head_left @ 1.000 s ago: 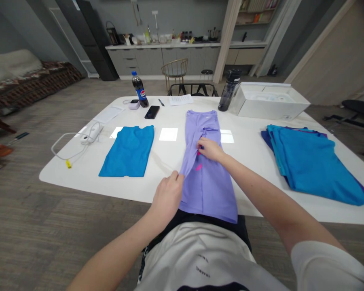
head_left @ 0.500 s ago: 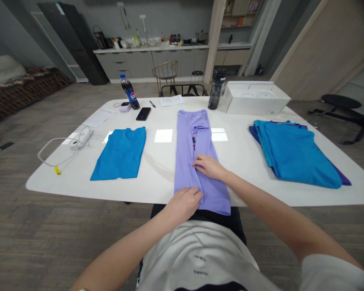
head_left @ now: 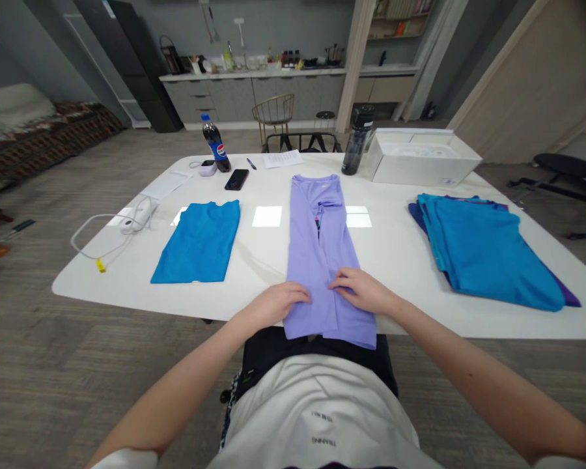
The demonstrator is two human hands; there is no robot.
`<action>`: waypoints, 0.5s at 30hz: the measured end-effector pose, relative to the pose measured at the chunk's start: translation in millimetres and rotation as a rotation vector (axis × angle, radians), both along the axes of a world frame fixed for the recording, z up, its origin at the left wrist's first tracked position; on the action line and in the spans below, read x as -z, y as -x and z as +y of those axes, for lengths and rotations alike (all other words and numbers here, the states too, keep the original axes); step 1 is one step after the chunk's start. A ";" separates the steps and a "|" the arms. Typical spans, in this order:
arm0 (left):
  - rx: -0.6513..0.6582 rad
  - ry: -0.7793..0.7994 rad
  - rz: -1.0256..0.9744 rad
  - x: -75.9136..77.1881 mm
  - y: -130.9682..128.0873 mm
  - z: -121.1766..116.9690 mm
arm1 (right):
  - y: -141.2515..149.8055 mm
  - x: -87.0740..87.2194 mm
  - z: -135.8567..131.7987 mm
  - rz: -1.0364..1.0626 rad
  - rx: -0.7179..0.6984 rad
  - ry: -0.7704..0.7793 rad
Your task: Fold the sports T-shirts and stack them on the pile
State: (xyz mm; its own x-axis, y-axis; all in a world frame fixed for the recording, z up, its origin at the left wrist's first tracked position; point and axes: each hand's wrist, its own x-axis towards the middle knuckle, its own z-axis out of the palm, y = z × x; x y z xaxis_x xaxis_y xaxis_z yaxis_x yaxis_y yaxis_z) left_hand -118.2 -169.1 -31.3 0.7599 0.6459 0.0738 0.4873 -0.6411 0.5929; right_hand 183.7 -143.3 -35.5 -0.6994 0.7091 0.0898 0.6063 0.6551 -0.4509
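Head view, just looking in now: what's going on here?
A person at a white table has both hands on a light purple garment laid lengthwise, its near end just over the edge. The left hand touches its left side near that end; the right hand is on its right half. Whether either grips is unclear. A blue garment lies flat to the left, a stack of clothes to the right.

Tabletop [head_left: 390,247]: passable lane between blue garment [head_left: 200,241] and lavender garment [head_left: 305,254], near end obstructed by left hand [head_left: 279,302]; wider lane between lavender garment and folded stack [head_left: 491,254], near end crossed by right forearm [head_left: 434,326]; upright tumbler [head_left: 355,146] and white box [head_left: 420,168], adjacent, obstruct far side; cola bottle [head_left: 217,146] obstructs far left.
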 end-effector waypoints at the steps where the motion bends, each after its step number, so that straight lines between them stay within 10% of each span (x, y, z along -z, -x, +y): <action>1: 0.028 0.012 0.015 4.5 7.0 3.1 | -5.7 -1.0 -5.4 -0.004 -0.007 0.012; 15: 0.092 0.008 0.054 2.0 21.0 -5.9 | -71.7 -4.6 -51.1 -0.012 0.046 0.162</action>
